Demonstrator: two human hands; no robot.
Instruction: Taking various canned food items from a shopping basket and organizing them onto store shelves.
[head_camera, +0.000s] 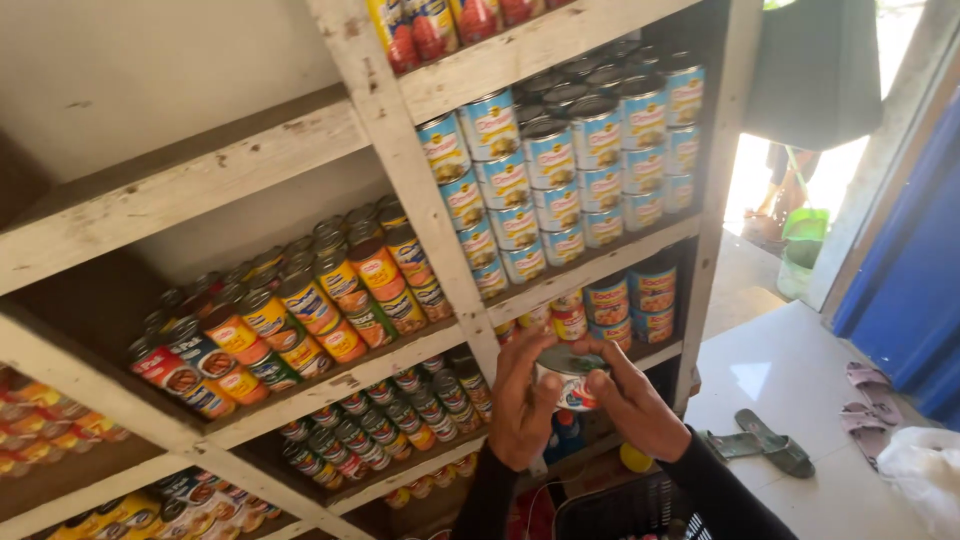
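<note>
Noted against the white-painted wooden shelf unit (400, 150), working left to right. On its far-left lower boards sat rows of small orange-and-yellow labelled tins (60, 425). Next, in the middle-left bay, stood stacked round cans with orange, yellow and red labels (300, 300), and beneath them a bay of smaller dark-labelled cans (380, 420). Right of the central upright, blue-and-white labelled metal cans (560, 170) were stacked several high.

Just in front of the shelf's lower right bay, both my hands met on one small round metal can with a white, red and teal label (570, 378), tilted with its grey lid facing me. My left hand (522, 410) gripped its left side, fingers curled over the top edge. My right hand (632, 400) clasped its right side, thumb across the lid rim.

Below my wrists lay a black plastic basket (620, 512). Well right of the shelf, grey-green sandals (770, 440) rested on the pale tiled floor (800, 370).
</note>
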